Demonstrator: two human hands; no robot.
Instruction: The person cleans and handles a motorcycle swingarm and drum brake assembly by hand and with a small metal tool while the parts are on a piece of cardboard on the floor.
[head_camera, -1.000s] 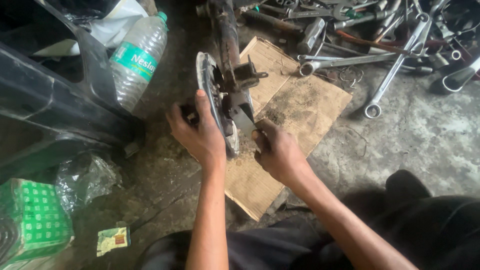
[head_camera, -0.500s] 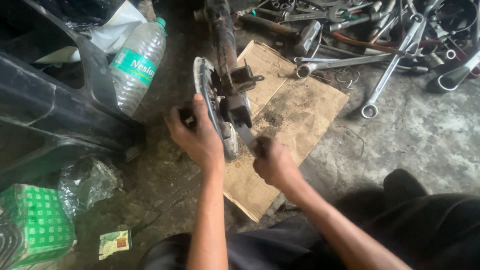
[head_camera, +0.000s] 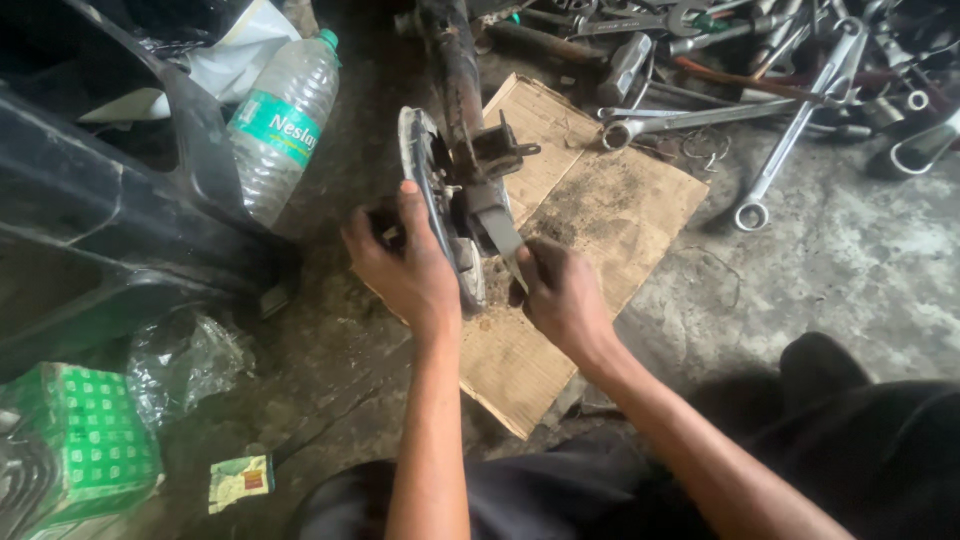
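Observation:
A greasy metal assembly (head_camera: 462, 165), a round disc on a dark shaft with a bracket, stands upright on a sheet of brown cardboard (head_camera: 590, 215). My left hand (head_camera: 405, 265) grips the disc's near rim, thumb over its edge. My right hand (head_camera: 560, 290) is shut on a flat grey metal tool (head_camera: 500, 232) whose far end rests against the assembly's bracket. Both forearms reach in from the bottom of the view.
Several spanners (head_camera: 790, 120) and other tools lie heaped at the top right on the concrete floor. A clear plastic water bottle (head_camera: 282, 120) lies at the left beside a black plastic body (head_camera: 110, 220). A green box (head_camera: 90, 440) and a small packet (head_camera: 240, 480) sit at the lower left.
My right hand has shifted slightly along the tool near the bracket. My left hand stays on the disc. The view has tilted a little.

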